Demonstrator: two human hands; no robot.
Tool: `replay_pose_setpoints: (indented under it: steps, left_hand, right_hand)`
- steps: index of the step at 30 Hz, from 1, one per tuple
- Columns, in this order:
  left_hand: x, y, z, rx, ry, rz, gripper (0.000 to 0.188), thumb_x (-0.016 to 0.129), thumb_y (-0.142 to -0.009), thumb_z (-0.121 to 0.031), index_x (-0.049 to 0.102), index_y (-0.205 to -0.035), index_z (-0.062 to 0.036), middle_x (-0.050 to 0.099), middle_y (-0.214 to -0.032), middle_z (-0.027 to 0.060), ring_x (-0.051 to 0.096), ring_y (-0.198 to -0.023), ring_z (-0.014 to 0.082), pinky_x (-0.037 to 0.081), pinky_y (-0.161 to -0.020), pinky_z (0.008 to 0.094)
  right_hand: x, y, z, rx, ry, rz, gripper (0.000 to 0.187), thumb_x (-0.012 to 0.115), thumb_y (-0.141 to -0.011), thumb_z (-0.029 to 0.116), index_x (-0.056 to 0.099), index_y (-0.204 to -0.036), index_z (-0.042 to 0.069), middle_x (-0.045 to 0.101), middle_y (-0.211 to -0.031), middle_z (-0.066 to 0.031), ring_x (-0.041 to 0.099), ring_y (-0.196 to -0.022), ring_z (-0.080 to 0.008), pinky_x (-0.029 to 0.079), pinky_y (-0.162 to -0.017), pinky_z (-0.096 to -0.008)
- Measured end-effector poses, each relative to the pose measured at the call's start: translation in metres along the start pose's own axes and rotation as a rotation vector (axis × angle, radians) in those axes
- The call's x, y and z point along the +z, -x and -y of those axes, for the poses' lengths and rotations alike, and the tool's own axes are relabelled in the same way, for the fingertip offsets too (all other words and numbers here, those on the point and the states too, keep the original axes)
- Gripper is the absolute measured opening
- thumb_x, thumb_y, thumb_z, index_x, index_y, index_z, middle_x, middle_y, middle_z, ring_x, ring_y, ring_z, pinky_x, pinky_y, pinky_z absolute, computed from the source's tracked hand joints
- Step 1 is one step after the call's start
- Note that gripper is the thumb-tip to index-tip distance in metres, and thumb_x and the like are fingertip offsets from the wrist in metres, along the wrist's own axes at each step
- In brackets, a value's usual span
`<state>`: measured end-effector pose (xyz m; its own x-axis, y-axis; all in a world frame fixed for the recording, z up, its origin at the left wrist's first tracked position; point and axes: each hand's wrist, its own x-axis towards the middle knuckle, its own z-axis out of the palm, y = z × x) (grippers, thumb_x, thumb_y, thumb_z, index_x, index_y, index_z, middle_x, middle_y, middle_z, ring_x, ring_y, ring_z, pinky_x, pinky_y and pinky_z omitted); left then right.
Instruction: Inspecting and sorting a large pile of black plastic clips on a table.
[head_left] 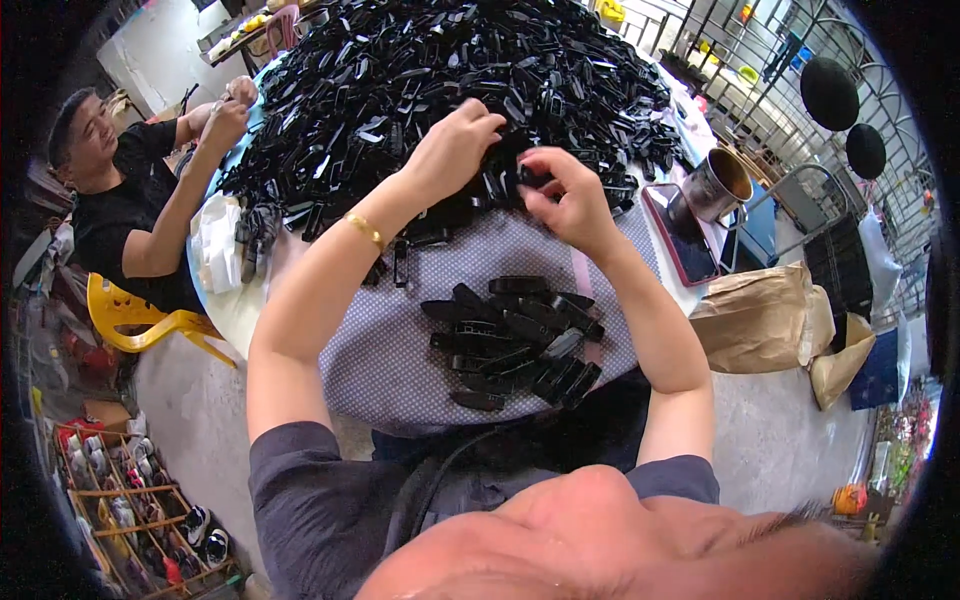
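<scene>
A huge heap of glossy black plastic pieces, long and narrow, covers most of the round table. My left hand hovers over the heap's near part, its fingers pinched together; whatever they hold is lost against the black. To its right, my right hand curls its thumb and fingers round a small black plastic piece. Closer to my body, a smaller group of black pieces lies on the grey dotted cloth, between my forearms.
At the left, another person sits at the table with both hands raised. A white container stands near the left edge. On the right are a phone, a metal cup and a brown paper bag. A yellow chair and shoe rack stand left.
</scene>
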<state>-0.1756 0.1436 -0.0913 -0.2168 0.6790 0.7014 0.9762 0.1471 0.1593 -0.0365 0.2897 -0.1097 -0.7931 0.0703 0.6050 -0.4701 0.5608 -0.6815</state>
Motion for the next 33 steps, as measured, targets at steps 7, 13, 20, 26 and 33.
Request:
replay_pose_setpoints:
  steps: [7,13,20,26,33]
  left_hand:
    - [-0.025,0.024,-0.052,-0.976,1.043,0.132,0.022,0.051,-0.091,-0.014,0.059,-0.106,-0.0011,0.061,-0.086,0.0064,0.056,-0.07,0.0111,0.045,-0.061,0.0212]
    - [-0.027,0.041,-0.043,-0.89,1.667,0.032,0.03,0.047,-0.091,-0.01,0.054,-0.115,0.005,0.062,-0.092,0.0098,0.06,-0.076,0.0144,0.049,-0.073,0.0226]
    - [-0.025,0.046,-0.053,-0.802,1.072,0.076,0.028,0.055,-0.085,0.0,0.059,-0.113,0.0001,0.061,-0.095,0.0063,0.056,-0.079,0.0074,0.046,-0.07,0.0182]
    - [-0.013,0.051,-0.057,-0.645,0.975,-0.052,0.028,0.055,-0.085,-0.001,0.06,-0.113,0.0001,0.063,-0.093,0.0023,0.054,-0.083,0.0066,0.045,-0.073,0.0184]
    - [-0.016,0.045,-0.074,-0.754,1.192,-0.067,0.027,0.057,-0.086,-0.005,0.06,-0.113,-0.0006,0.064,-0.102,0.0047,0.056,-0.088,0.0082,0.045,-0.079,0.0204]
  right_hand:
    - [0.007,0.005,0.01,-0.191,0.068,0.013,0.029,0.065,-0.074,-0.001,0.061,-0.103,0.002,0.059,-0.111,-0.0114,0.062,-0.09,-0.0186,0.052,-0.072,-0.0269]
    - [0.014,0.006,0.007,-0.075,0.022,0.002,0.031,0.064,-0.072,0.0,0.061,-0.103,-0.002,0.062,-0.098,-0.0143,0.063,-0.082,-0.0215,0.051,-0.068,-0.0278]
    - [0.018,0.01,0.012,-0.018,0.004,-0.039,0.032,0.067,-0.074,0.002,0.061,-0.105,-0.001,0.061,-0.094,-0.0095,0.061,-0.078,-0.0141,0.051,-0.067,-0.0244]
    - [0.021,0.013,0.018,-0.06,0.137,-0.061,0.028,0.069,-0.072,0.001,0.062,-0.099,-0.002,0.061,-0.09,-0.0111,0.061,-0.073,-0.015,0.05,-0.062,-0.0245]
    - [0.025,0.016,0.02,-0.026,0.137,-0.121,0.028,0.071,-0.073,0.005,0.059,-0.098,-0.001,0.06,-0.084,-0.0088,0.06,-0.072,-0.0143,0.05,-0.062,-0.0251]
